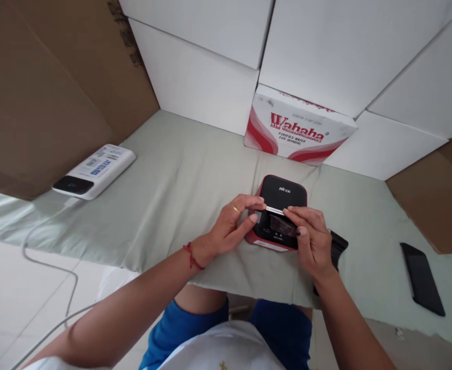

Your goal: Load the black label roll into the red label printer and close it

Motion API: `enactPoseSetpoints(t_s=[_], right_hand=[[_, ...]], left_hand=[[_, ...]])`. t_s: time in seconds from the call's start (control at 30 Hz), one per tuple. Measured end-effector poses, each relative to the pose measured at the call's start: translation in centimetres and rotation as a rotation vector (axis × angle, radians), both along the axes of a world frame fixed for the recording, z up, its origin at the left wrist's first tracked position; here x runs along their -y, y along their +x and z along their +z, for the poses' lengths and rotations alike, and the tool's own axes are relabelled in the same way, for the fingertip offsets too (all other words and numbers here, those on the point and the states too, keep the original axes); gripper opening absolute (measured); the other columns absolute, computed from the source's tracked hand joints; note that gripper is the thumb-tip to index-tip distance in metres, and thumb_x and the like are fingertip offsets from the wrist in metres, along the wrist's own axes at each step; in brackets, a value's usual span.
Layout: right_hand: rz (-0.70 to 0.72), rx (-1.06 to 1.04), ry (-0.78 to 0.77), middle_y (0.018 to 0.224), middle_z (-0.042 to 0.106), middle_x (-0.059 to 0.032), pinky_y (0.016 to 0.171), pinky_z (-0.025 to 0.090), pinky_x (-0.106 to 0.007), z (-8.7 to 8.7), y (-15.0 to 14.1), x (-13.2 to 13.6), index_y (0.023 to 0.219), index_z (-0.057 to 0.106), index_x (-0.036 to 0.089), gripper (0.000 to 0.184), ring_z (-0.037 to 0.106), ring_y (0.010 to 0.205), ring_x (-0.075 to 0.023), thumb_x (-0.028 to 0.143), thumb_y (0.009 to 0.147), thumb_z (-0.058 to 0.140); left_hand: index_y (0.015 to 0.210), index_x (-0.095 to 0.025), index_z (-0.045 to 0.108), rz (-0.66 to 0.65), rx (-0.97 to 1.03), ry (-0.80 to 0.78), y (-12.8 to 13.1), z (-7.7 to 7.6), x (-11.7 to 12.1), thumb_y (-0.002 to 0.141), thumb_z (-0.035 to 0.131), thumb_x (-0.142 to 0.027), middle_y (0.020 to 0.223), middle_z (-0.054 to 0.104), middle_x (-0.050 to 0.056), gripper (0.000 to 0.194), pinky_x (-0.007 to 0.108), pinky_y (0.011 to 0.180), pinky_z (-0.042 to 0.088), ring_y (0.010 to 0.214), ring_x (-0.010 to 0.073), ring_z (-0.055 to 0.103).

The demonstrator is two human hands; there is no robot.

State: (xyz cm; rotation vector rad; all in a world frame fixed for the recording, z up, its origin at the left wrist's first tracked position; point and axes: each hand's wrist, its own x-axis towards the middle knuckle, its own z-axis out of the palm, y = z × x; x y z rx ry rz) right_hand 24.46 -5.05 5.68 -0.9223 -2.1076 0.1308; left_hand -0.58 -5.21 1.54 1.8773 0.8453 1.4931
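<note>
Seen from the head camera, looking down, a person sits at a low table covered with a pale green cloth (180,195), both bare forearms reaching in from below. Near the front edge of the cloth sits a small black box with a red base (283,198), which looks like a small label printer. A narrow white strip (275,209) lies across its top, over the slot. The left hand (229,228), with a ring on one finger and a red string around the wrist, has its fingers bent and pinches the left end of the strip between thumb and forefinger. The right hand (313,239) rests on the right side of the box, fingers curled close together, their tips pressing on the right end of the strip. Just behind the right hand, a dark flat thing (338,247) lies on the cloth, mostly hidden. Farther right, well apart, a black phone (422,277) lies flat. On the far left a white power bank (95,170) rests with a white cable (49,241) trailing off the edge. Behind the box stands a red and white carton (299,131) among plain white boxes (199,82).
</note>
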Motion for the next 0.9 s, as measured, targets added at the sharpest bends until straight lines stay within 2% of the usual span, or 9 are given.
enactPoseSetpoints(t_s=[0.1,0.17,0.23,0.3,0.4,0.53,0.7,0.8,0.9], right_hand=[[-0.047,-0.062,0.013,0.128,0.077,-0.0136,0.102,0.057,-0.054,-0.1,-0.3,0.7,0.133,0.076,0.026,0.044,0.071,0.121,-0.0305,0.034,0.113,0.038],[-0.068,-0.066,0.039,0.134,0.074,-0.0151,0.105,0.056,-0.056,-0.1,-0.8,1.7,0.142,0.070,0.026,0.044,0.069,0.126,-0.0330,0.041,0.113,0.041],[-0.088,-0.016,0.078,0.132,0.075,-0.0140,0.106,0.055,-0.055,-0.2,-1.4,2.7,0.149,0.064,0.027,0.043,0.067,0.126,-0.0331,0.041,0.109,0.054],[-0.108,0.037,0.115,0.125,0.077,-0.0108,0.104,0.055,-0.051,-0.5,-2.1,3.7,0.146,0.065,0.029,0.043,0.067,0.121,-0.0309,0.032,0.104,0.066],[-0.147,0.069,0.164,0.126,0.079,-0.0082,0.102,0.055,-0.049,-1.4,-2.7,4.7,0.147,0.065,0.032,0.050,0.067,0.118,-0.0291,0.018,0.099,0.069],[-0.203,0.083,0.210,0.131,0.079,-0.0074,0.104,0.054,-0.049,-2.5,-2.8,5.3,0.156,0.060,0.034,0.064,0.066,0.121,-0.0296,0.011,0.097,0.062],[-0.239,0.089,0.238,0.124,0.080,-0.0077,0.098,0.056,-0.051,-2.7,-3.0,5.1,0.155,0.060,0.035,0.062,0.068,0.115,-0.0311,0.014,0.098,0.058],[-0.253,0.091,0.249,0.120,0.081,-0.0080,0.095,0.056,-0.051,-2.6,-3.2,5.0,0.152,0.062,0.034,0.060,0.068,0.111,-0.0305,0.011,0.097,0.057],[-0.257,0.088,0.256,0.120,0.080,-0.0090,0.097,0.056,-0.051,-2.6,-3.3,5.4,0.152,0.062,0.031,0.058,0.068,0.113,-0.0310,0.012,0.097,0.062]], left_hand=[[0.148,-0.026,0.054,-0.068,0.123,-0.109,0.0,-0.1,-0.9,0.106,0.065,-0.038,0.126,0.075,0.011,0.046,0.045,0.112,0.056,0.121,0.0235,0.075],[0.159,-0.031,0.043,-0.126,0.196,-0.135,-0.2,-0.2,-2.3,0.098,0.075,-0.044,0.136,0.072,0.012,0.069,0.051,0.122,0.049,0.137,0.0271,0.067],[0.166,-0.038,0.035,-0.151,0.218,-0.148,-0.4,-0.2,-4.0,0.090,0.080,-0.053,0.166,0.053,0.013,0.089,0.057,0.132,0.036,0.160,0.0314,0.047],[0.173,-0.041,0.021,-0.237,0.199,-0.196,-0.4,-0.3,-5.7,0.085,0.082,-0.056,0.181,0.034,0.012,0.108,0.061,0.138,0.024,0.173,0.0325,0.025],[0.176,-0.041,0.011,-0.400,0.151,-0.248,-0.2,-0.8,-7.5,0.080,0.085,-0.056,0.186,0.022,0.009,0.123,0.061,0.139,0.024,0.175,0.0334,0.018],[0.176,-0.043,0.014,-0.463,0.187,-0.291,0.3,-2.0,-7.6,0.082,0.084,-0.056,0.189,0.015,0.006,0.118,0.059,0.135,0.034,0.174,0.0323,0.022],[0.176,-0.044,0.012,-0.491,0.283,-0.380,0.7,-3.4,-7.3,0.083,0.083,-0.066,0.184,0.031,0.011,0.119,0.056,0.130,0.044,0.167,0.0314,0.041],[0.176,-0.040,0.017,-0.390,0.336,-0.435,0.8,-3.5,-8.1,0.095,0.065,-0.075,0.174,0.048,0.014,0.100,0.056,0.129,0.046,0.162,0.0300,0.049],[0.172,-0.038,0.030,-0.207,0.387,-0.458,0.8,-2.2,-9.3,0.104,0.047,-0.077,0.170,0.054,0.012,0.080,0.060,0.133,0.039,0.165,0.0293,0.045]])
